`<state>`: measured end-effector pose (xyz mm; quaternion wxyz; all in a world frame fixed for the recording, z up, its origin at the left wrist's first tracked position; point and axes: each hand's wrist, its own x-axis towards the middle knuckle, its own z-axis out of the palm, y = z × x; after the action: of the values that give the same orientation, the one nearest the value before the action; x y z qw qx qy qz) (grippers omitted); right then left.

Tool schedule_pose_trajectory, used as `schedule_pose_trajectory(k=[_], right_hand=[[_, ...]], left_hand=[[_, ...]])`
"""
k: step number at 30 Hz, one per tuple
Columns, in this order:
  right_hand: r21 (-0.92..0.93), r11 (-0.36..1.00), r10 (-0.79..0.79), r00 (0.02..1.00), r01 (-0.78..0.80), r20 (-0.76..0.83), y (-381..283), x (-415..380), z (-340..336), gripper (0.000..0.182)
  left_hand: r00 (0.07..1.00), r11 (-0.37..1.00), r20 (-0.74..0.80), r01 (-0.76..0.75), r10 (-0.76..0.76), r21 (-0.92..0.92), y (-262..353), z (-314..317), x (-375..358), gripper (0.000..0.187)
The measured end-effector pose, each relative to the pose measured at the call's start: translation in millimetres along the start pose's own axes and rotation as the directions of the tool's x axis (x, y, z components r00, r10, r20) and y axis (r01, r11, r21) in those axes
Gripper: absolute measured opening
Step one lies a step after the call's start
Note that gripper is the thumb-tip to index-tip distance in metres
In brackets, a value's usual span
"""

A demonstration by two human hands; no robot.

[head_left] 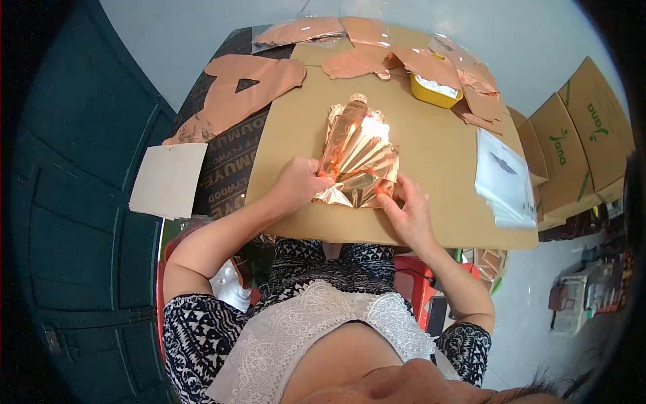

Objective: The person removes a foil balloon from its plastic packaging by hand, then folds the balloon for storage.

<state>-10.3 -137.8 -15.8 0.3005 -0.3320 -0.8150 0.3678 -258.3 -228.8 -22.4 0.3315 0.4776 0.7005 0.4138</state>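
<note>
A shiny rose-gold foil balloon (363, 158), flat and folded with creases, lies on the cardboard sheet (289, 128) in front of me. My left hand (298, 182) is closed on its lower left edge, thumb on top. At its lower right corner, my right hand (409, 212) grips the foil between thumb and fingers. The foil's near edge is crumpled between both hands. A narrower folded strip runs up its left side to a tab at the far end.
An A-shaped flat foil balloon (235, 94) lies at the back left, above white cards (168, 180). Further foil pieces line the back edge. A yellow container (434, 93) holds something white. Clear plastic bags (505, 176) lie right; cardboard boxes (565, 141) stand beyond.
</note>
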Motion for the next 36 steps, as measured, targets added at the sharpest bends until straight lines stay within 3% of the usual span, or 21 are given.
schedule_pose_trajectory(k=[2, 7, 11, 15, 20, 28, 34, 36], right_hand=[[-0.178, 0.975, -0.145, 0.988, 0.134, -0.046, -10.3, -6.4, -4.6, 0.06], [-0.148, 0.984, -0.107, 0.994, 0.101, -0.028, -4.8, -7.6, -6.6, 0.065], [-0.121, 0.993, -0.015, 1.0, 0.014, -0.007, 1.7, -3.4, -1.7, 0.066], [-0.135, 0.99, -0.046, 0.997, 0.039, -0.054, -0.2, -3.9, 2.0, 0.067], [-0.176, 0.984, -0.039, 0.997, 0.027, -0.065, -4.4, -5.7, 1.3, 0.069], [-0.368, 0.922, -0.16, 0.985, 0.123, -0.071, -11.8, -0.9, 3.4, 0.072], [-0.437, 0.886, -0.182, 0.983, 0.155, -0.02, -17.0, 6.0, 3.6, 0.077], [-0.449, 0.881, -0.167, 0.986, 0.148, -0.004, -18.8, 6.9, 3.5, 0.078]], left_hand=[[0.999, 0.997, 0.018, 0.051, -0.05, -0.063, 4.4, 0.1, 0.2, 0.019], [0.98, 0.954, 0.134, 0.175, -0.145, -0.244, 25.2, -9.2, -2.6, 0.015], [0.994, 0.97, 0.073, 0.101, -0.087, -0.219, 25.2, -6.5, 4.3, 0.013], [0.995, 0.976, 0.097, 0.059, -0.039, -0.211, 13.4, -2.5, 20.2, 0.012], [0.98, 0.976, 0.153, 0.148, -0.123, -0.159, 20.4, -5.3, 22.7, 0.012], [0.93, 0.93, 0.201, 0.338, -0.308, -0.141, 42.0, -14.9, 16.4, 0.012], [0.926, 0.924, 0.186, 0.357, -0.329, -0.14, 56.0, -15.8, 12.9, 0.014], [0.954, 0.963, 0.133, 0.265, -0.268, 0.041, 53.2, -20.8, 13.2, 0.018]])
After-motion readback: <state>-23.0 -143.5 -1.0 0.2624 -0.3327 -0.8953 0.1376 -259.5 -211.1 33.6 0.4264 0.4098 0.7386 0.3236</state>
